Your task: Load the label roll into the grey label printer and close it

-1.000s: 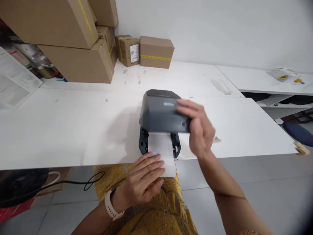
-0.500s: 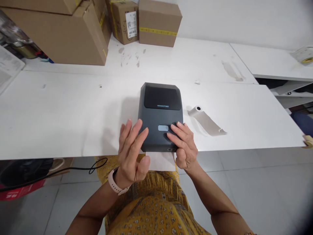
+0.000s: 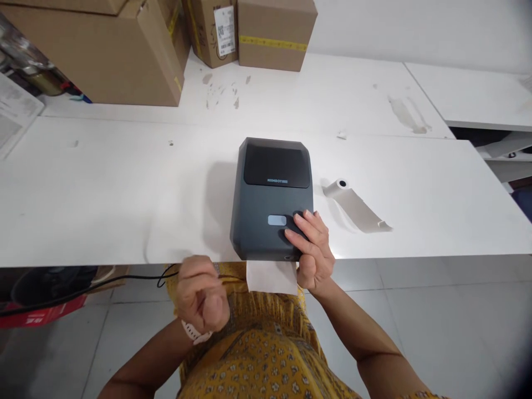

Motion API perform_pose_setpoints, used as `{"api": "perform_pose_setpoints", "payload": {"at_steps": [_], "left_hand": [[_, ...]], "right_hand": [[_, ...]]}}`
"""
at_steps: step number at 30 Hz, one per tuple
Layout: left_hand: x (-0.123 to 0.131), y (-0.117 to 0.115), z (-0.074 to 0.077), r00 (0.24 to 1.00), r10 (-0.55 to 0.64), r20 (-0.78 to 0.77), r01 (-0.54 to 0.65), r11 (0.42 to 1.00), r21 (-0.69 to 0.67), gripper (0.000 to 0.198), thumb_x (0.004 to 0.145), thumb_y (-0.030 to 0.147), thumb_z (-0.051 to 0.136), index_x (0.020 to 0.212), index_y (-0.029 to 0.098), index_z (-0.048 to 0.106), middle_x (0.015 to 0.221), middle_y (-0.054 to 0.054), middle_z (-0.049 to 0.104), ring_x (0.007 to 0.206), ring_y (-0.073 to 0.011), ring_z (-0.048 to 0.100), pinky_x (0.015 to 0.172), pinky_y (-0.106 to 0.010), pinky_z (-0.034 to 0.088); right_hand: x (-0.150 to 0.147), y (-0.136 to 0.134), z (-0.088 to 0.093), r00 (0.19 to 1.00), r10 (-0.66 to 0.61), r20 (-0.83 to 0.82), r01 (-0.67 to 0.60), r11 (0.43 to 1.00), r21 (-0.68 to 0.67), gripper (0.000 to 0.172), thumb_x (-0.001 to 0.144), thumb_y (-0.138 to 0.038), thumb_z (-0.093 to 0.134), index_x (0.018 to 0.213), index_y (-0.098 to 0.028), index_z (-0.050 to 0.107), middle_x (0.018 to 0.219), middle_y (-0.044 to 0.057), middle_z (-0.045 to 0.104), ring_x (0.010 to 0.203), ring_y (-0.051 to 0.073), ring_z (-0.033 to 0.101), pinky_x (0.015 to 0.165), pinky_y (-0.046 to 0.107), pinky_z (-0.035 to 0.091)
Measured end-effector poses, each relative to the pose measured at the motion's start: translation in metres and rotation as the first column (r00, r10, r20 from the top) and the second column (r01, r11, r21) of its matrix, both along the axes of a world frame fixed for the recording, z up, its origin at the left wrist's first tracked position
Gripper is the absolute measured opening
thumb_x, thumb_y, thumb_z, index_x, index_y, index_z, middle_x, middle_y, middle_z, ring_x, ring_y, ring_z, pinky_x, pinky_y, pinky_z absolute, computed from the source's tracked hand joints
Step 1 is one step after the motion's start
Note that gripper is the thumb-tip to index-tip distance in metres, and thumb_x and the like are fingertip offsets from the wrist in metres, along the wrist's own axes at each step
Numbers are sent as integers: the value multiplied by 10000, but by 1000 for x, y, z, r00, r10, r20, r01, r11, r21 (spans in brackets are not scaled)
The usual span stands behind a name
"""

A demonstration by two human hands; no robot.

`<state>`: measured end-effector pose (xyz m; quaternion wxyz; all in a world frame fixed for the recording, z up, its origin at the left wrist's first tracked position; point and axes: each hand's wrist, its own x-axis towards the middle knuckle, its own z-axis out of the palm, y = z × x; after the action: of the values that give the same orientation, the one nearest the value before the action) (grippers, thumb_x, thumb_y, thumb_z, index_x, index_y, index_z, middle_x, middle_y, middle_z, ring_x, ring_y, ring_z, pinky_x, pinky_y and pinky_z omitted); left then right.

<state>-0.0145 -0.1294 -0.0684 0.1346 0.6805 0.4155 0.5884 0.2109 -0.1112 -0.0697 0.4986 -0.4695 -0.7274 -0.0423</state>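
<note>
A dark grey label printer [image 3: 270, 202] with a black lid and a pale blue button stands at the table's front edge. White paper [image 3: 272, 277] hangs from its front, over the edge. My right hand [image 3: 313, 249] grips the printer's front right corner, fingers on top and thumb below, beside the paper. Away from the printer, in front of the table edge, my left hand [image 3: 203, 293] is curled into a loose fist, slightly blurred. Whether anything is inside it is hidden. A black cable [image 3: 137, 276] runs up to near this hand.
Right of the printer lies a small paper roll [image 3: 341, 184] with its strip unrolled. Cardboard boxes [image 3: 274, 33] stand along the back of the white table [image 3: 103, 194]. A torn scrap [image 3: 341, 135] lies behind the roll. Below left is a red box [image 3: 45, 316].
My left hand has drawn back and down from the printer's left side, its spread fingers now curled. My right hand stays on the printer. The view has shifted slightly.
</note>
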Motion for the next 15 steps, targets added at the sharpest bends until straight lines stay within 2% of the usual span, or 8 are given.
{"api": "perform_pose_setpoints", "payload": {"at_steps": [1, 2, 3, 5, 6, 8, 12, 15], "left_hand": [[0, -11, -6, 989, -2, 145, 1, 1000, 4, 194, 970, 377, 451, 965, 285, 621, 699, -8, 609, 649, -214, 601, 617, -395, 510], [1, -21, -11, 982, -108, 156, 131, 981, -145, 207, 974, 372, 471, 861, 262, 603, 633, 0, 566, 578, -187, 556, 563, -353, 474], [4, -30, -14, 961, -209, 180, 257, 918, -303, 284, 986, 392, 467, 767, 245, 573, 583, 5, 529, 519, -166, 507, 513, -324, 429], [13, -40, -17, 889, -379, 257, 456, 684, -569, 463, 1001, 515, 442, 647, 226, 514, 529, 8, 476, 463, -140, 439, 460, -302, 376], [18, -41, -16, 858, -409, 312, 508, 574, -643, 527, 993, 585, 432, 616, 222, 498, 520, 7, 464, 460, -136, 428, 454, -300, 377], [29, -37, -14, 838, -365, 405, 539, 444, -716, 574, 962, 672, 446, 614, 222, 514, 545, -1, 496, 501, -143, 476, 477, -298, 440], [44, -25, -9, 877, -141, 459, 477, 357, -803, 470, 915, 689, 544, 805, 238, 620, 759, -36, 668, 710, -185, 652, 570, -306, 575], [46, -22, -3, 839, -69, 541, 536, 283, -795, 492, 840, 724, 635, 841, 233, 651, 804, -43, 687, 761, -188, 665, 597, -295, 592]], "right_hand": [[0, -1, -1, 1000, -7, -1, 7, 1000, -22, 593, 1001, -245, 234, 1514, -385, 497, 1431, 0, 657, 1418, 291, 554, 1167, 631, 450], [0, -3, -3, 1000, -20, -1, 20, 998, -51, 584, 1004, -266, 229, 1492, -378, 531, 1414, 2, 670, 1427, 300, 544, 1179, 643, 433], [0, -4, -4, 999, -35, 2, 35, 996, -84, 581, 1007, -289, 218, 1464, -370, 568, 1395, 7, 683, 1435, 309, 534, 1188, 655, 417], [-1, -6, -5, 998, -56, 0, 55, 990, -132, 588, 1010, -321, 198, 1413, -353, 625, 1376, 17, 697, 1449, 318, 517, 1204, 669, 389], [-2, -6, -4, 998, -55, -9, 54, 989, -135, 587, 1011, -321, 198, 1407, -352, 630, 1382, 15, 693, 1454, 315, 512, 1213, 664, 381], [-2, -6, -2, 999, -31, -34, 27, 994, -101, 574, 1012, -290, 217, 1441, -362, 592, 1424, 0, 667, 1459, 297, 508, 1223, 640, 378], [-2, -3, 3, 998, 44, -49, -46, 998, -45, 596, 1004, -207, 235, 1525, -351, 487, 1526, -6, 584, 1483, 287, 481, 1224, 627, 377], [-2, -1, 3, 997, 65, -47, -67, 997, -33, 577, 1015, -215, 247, 1524, -338, 491, 1540, 1, 571, 1488, 286, 474, 1226, 613, 373]]}}
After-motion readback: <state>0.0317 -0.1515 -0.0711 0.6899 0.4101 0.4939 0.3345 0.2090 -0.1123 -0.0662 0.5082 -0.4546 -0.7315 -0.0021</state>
